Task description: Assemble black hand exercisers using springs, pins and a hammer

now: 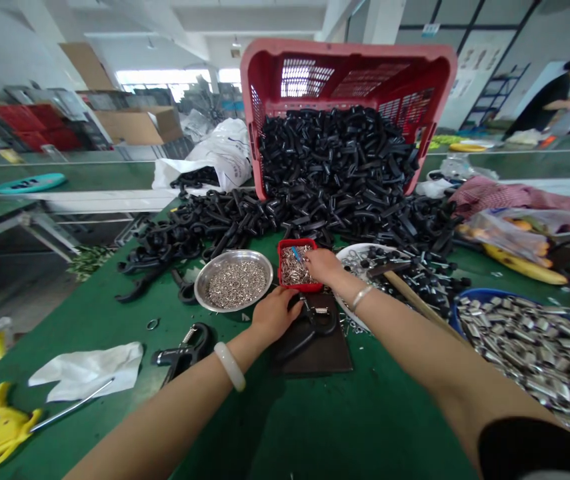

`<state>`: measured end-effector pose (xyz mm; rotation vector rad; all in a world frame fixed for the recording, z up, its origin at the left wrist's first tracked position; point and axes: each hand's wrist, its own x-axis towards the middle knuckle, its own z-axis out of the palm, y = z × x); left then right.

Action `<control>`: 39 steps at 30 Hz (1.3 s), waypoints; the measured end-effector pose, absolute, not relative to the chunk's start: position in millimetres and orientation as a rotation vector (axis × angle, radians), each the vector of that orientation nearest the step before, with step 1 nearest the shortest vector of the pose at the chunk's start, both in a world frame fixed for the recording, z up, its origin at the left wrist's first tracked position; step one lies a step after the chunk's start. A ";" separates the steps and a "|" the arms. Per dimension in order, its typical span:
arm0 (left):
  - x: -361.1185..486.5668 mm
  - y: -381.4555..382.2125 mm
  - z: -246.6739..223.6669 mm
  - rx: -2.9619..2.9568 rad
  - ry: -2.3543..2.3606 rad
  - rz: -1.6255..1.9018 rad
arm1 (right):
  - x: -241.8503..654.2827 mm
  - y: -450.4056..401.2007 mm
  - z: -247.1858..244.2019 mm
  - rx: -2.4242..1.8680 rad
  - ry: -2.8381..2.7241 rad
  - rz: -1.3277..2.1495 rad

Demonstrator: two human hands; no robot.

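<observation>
My left hand (pixel 275 313) is closed on the upper end of a black plastic handle piece with a metal spring (pixel 311 327). The piece lies on a dark flat pad (pixel 325 360) in front of me. My right hand (pixel 323 267) reaches into a small red box (pixel 309 288) full of small metal pins (pixel 292 270). Its fingertips are pressed together among the pins, and what they pinch is hidden. A small blue item (pixel 296 253) lies on the pins. Left of the box stands a metal bowl (pixel 199 298) of tiny metal parts.
Behind, a red crate (pixel 349 48) spills black handles across the table. At right are a white basin (pixel 347 252) of screws with a wooden-handled tool (pixel 417 303), and a blue basin (pixel 457 320) of metal sleeves. Another sprung handle (pixel 189 347) and a yellow-handled tool (pixel 7 433) lie left.
</observation>
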<state>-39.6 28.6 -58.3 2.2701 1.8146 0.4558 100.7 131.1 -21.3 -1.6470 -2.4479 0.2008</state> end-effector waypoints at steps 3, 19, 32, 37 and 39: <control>-38.5 30.1 -61.1 2.265 1.837 0.469 | 77.4 151.2 -27.3 -1.708 -2.440 0.259; -37.9 28.4 -60.6 2.201 1.824 0.494 | 121.0 63.0 -37.9 -1.271 -1.594 0.896; -38.3 29.8 -63.5 2.224 1.841 0.502 | 125.6 16.0 -68.3 -1.130 -1.432 0.891; -38.5 29.8 -65.6 2.214 1.842 0.529 | 120.9 9.1 -74.0 -1.187 -1.539 0.682; -38.3 29.3 -65.9 2.206 1.844 0.538 | 118.8 5.6 -74.4 -1.202 -1.638 0.548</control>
